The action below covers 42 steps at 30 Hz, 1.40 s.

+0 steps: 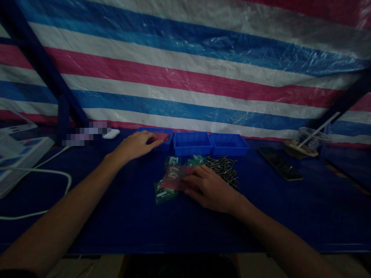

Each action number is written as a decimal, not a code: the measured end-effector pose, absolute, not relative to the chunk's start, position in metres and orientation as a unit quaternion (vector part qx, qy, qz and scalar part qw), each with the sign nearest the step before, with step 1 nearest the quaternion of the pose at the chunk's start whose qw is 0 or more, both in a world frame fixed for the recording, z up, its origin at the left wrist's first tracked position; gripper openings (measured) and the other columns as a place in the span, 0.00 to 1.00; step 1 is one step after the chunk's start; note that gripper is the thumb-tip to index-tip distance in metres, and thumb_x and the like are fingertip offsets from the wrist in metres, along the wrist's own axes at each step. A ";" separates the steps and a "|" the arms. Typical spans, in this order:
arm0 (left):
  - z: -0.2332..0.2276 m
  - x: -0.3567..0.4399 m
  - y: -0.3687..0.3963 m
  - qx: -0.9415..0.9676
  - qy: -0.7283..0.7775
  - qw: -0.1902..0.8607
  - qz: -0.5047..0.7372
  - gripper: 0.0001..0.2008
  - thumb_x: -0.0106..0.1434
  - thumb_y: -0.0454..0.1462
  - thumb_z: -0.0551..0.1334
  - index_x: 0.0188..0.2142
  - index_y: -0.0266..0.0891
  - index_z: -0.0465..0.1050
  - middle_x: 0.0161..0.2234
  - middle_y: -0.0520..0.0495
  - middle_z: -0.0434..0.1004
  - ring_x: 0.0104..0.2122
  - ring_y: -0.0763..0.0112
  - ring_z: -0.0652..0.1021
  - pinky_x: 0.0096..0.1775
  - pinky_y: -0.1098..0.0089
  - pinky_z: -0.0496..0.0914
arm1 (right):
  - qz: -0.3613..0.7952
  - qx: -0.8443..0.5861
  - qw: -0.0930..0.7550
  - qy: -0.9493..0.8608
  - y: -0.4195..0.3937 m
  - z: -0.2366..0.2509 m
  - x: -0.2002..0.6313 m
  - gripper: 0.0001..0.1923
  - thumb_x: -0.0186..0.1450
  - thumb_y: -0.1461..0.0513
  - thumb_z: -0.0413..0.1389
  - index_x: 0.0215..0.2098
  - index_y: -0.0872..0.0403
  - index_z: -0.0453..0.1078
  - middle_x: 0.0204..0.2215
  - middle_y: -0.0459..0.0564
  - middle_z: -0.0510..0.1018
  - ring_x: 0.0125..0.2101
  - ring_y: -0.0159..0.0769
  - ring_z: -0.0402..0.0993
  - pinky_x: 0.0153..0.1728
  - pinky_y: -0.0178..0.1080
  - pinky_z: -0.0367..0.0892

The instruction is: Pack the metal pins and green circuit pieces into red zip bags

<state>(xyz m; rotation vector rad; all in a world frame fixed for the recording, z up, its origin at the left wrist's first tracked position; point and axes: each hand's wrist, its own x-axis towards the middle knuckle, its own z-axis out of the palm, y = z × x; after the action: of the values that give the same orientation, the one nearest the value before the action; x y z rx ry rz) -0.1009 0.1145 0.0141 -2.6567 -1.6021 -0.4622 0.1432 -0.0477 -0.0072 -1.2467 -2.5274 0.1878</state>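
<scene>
My left hand (140,143) reaches over the left blue bin (171,143), thumb and fingers apart. Beside its fingertips, red packets (161,136) lie in that bin; whether they touch cannot be made out. In front of me my right hand (207,187) pinches the edge of a clear, pinkish plastic bag (173,177) with small white pieces inside. Green-tinted bags lie under and around it: one green bag (162,195) toward me, another green bag (171,160) behind. Beyond my right hand is a heap of loose screws (224,168).
Two more blue bins, a middle bin (193,148) and a right bin (230,148), stand along the striped sheet (203,87). A phone (279,164) lies right, near a clear round object (313,137). At left are a white case (111,134), a white cable (69,179) and a white device (29,158).
</scene>
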 end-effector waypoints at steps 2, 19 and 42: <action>0.012 -0.098 0.110 -0.859 -0.497 -0.005 -0.123 0.25 0.61 0.53 0.47 0.44 0.40 0.72 0.47 0.43 0.72 0.46 0.59 0.72 0.47 0.62 0.64 | 0.063 -0.434 0.158 -0.885 -0.048 -0.007 0.143 0.17 0.66 0.55 0.47 0.48 0.53 0.67 0.40 0.53 0.69 0.44 0.39 0.62 0.45 0.45 0.63; 0.007 -0.098 0.101 -0.853 -0.495 0.068 -0.149 0.22 0.63 0.50 0.47 0.38 0.37 0.70 0.40 0.40 0.70 0.44 0.58 0.71 0.47 0.61 0.65 | 0.071 -0.463 0.188 -0.863 -0.048 -0.010 0.143 0.18 0.61 0.55 0.53 0.47 0.53 0.67 0.42 0.53 0.68 0.45 0.41 0.62 0.45 0.47 0.62; 0.014 -0.103 0.124 -0.819 -0.544 0.111 -0.145 0.21 0.58 0.36 0.52 0.52 0.39 0.61 0.43 0.42 0.74 0.41 0.59 0.75 0.36 0.66 0.67 | 0.063 -0.433 0.216 -0.873 -0.045 -0.013 0.142 0.11 0.65 0.58 0.50 0.40 0.54 0.70 0.36 0.52 0.72 0.41 0.38 0.64 0.42 0.42 0.62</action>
<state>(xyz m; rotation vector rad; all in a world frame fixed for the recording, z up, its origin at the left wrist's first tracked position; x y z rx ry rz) -0.1032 0.1239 0.0139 -2.4056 -1.5976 -0.4265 0.1419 -0.0454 -0.0133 -1.2013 -2.4182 0.1734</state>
